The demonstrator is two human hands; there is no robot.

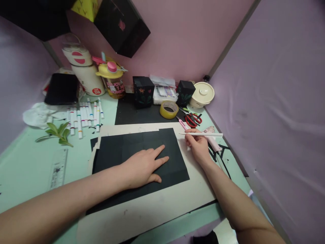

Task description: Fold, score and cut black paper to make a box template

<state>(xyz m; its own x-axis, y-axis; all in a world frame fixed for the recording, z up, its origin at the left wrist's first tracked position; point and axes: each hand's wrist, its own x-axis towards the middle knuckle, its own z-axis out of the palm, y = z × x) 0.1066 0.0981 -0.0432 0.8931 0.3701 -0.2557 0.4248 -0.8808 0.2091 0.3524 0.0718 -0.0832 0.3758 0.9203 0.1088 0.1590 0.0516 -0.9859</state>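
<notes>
My left hand (pixel 146 166) lies flat with fingers stretched out on a black paper sheet (pixel 119 149), pressing it onto a beige cardboard backing (pixel 162 203). My right hand (pixel 198 145) is closed around a thin white pen-like tool (pixel 203 134), held level just off the sheet's right edge, its tip pointing left. A pink craft knife (pixel 212 141) lies beneath that hand on the table.
Red-handled scissors (pixel 193 119), a yellow tape roll (pixel 169 109) and two black decorated boxes (pixel 143 91) sit behind the sheet. Several markers (pixel 85 117), a leafy sprig (pixel 59 133) and a clear ruler (pixel 59 168) lie at left. Jars (pixel 113 79) and a cream lidded pot (pixel 202 94) stand along the wall.
</notes>
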